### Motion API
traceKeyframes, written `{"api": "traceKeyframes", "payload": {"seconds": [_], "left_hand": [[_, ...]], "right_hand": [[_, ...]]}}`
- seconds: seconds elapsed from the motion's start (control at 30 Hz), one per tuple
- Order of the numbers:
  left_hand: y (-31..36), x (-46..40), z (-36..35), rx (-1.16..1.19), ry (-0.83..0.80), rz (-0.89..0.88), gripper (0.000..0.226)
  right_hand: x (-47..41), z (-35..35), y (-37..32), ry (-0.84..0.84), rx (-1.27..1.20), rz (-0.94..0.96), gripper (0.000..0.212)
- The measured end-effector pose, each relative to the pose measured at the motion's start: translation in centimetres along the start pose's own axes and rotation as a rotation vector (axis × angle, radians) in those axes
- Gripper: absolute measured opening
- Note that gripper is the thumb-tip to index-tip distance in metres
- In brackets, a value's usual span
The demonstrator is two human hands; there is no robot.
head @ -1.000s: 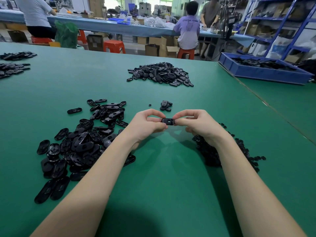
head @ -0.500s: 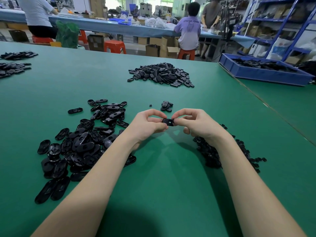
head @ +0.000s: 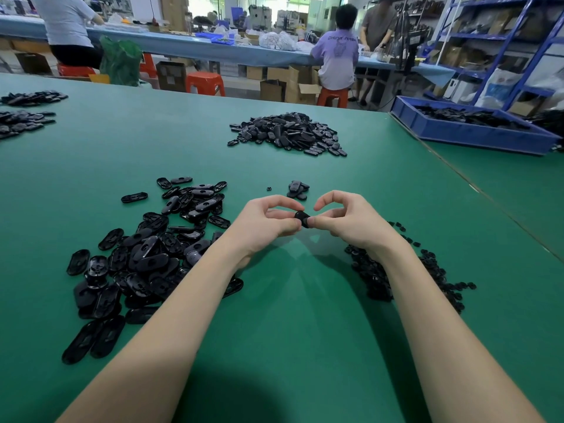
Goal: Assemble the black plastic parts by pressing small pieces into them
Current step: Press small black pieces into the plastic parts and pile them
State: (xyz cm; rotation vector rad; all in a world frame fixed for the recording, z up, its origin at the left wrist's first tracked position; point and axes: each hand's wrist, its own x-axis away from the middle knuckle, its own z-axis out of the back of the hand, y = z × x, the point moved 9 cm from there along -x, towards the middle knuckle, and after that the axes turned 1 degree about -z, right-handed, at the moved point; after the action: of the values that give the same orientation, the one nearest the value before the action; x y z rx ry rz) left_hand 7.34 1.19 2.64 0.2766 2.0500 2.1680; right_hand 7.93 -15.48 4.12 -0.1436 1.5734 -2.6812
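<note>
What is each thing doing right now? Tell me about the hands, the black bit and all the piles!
left hand: pinches the black part
right hand: pinches the black part
black part: held above the table between both hands
left pile: loose oval shells, heaped
right pile: small pieces, partly hidden by the right forearm
far pile: heaped, untouched
blue tray: holds black parts

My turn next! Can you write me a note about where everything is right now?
Left hand and right hand both pinch one small black part above the green table.
Big oval parts lie piled on the left, small pieces under the right wrist.
A few parts sit just behind the hands, maybe finished.
Left: both piles.
</note>
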Motion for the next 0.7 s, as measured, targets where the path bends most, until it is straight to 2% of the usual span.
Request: {"api": "traceKeyframes", "payload": {"seconds": [0.33,0.53,0.7], "left_hand": [[0.09,-0.02,0.1,-0.011,0.021,-0.007,0.022],[0.02,-0.14,-0.1,0.217,-0.009,0.039,0.021],[-0.46,-0.14,-0.09,0.147,0.085,0.055,0.014]], "right_hand": [[-0.03,0.54,0.21,0.103,0.009,-0.034,0.028],[0.32,0.13,0.77,0.037,-0.143,-0.058,0.026],[0.06,-0.37,0.53,0.01,-0.11,-0.037,0.018]]}}
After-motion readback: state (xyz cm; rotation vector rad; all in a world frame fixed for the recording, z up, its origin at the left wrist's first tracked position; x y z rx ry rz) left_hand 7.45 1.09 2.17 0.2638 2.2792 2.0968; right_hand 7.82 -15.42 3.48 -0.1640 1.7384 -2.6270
